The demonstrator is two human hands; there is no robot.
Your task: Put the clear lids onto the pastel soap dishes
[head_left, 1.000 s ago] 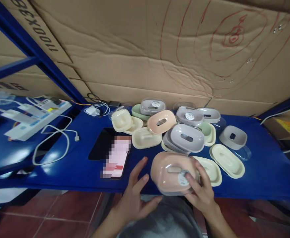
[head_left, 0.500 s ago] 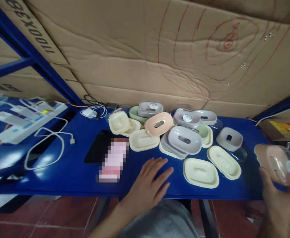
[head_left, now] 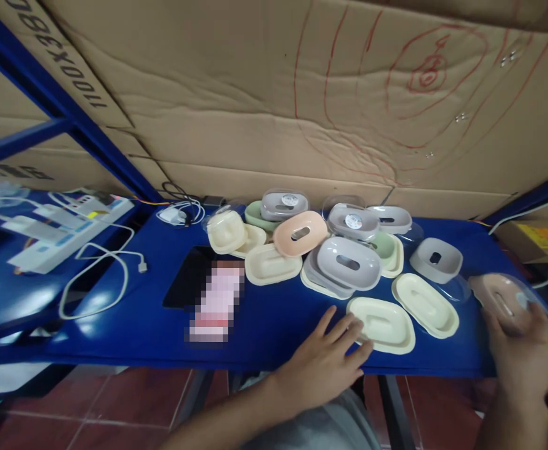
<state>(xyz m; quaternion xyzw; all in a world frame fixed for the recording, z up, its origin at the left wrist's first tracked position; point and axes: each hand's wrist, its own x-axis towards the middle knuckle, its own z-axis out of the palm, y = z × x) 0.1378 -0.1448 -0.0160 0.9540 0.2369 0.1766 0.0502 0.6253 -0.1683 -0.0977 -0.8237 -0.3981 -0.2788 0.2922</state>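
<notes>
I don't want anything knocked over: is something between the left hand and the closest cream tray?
Nothing visible. The left hand reaches over the left edge of the cream tray; whether they touch is unclear.

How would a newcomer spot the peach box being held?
Go to the right end of the blue table. There the right hand holds an oval peach plastic box. Unlike the bare peach plastic oval in the pile, it has a clear plastic cover.
</notes>
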